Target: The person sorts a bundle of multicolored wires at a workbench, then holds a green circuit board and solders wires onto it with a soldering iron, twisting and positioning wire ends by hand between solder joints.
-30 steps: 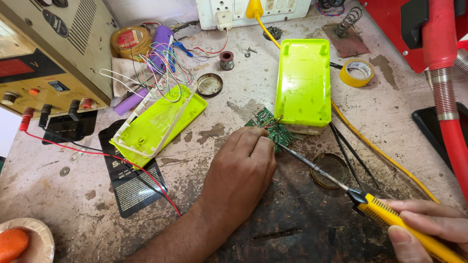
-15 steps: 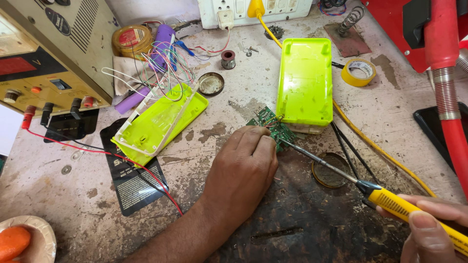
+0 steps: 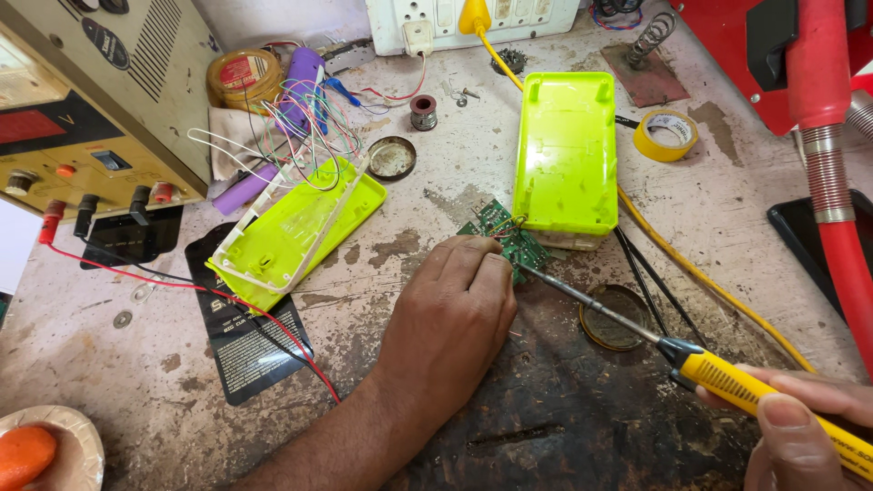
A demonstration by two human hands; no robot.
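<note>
I see a stained, scratched worktop [image 3: 382, 364] crowded with tools. In the centre my left hand [image 3: 450, 318] presses its closed fingers on a small green circuit board [image 3: 506, 238], just below the lime plastic case [image 3: 566, 159]. At lower right my right hand [image 3: 805, 427] clamps a yellow soldering iron [image 3: 755, 393]; its tip touches the board.

A flat black printed packet [image 3: 241, 341] lies beside the power supply's dark red display [image 3: 27, 125].
</note>
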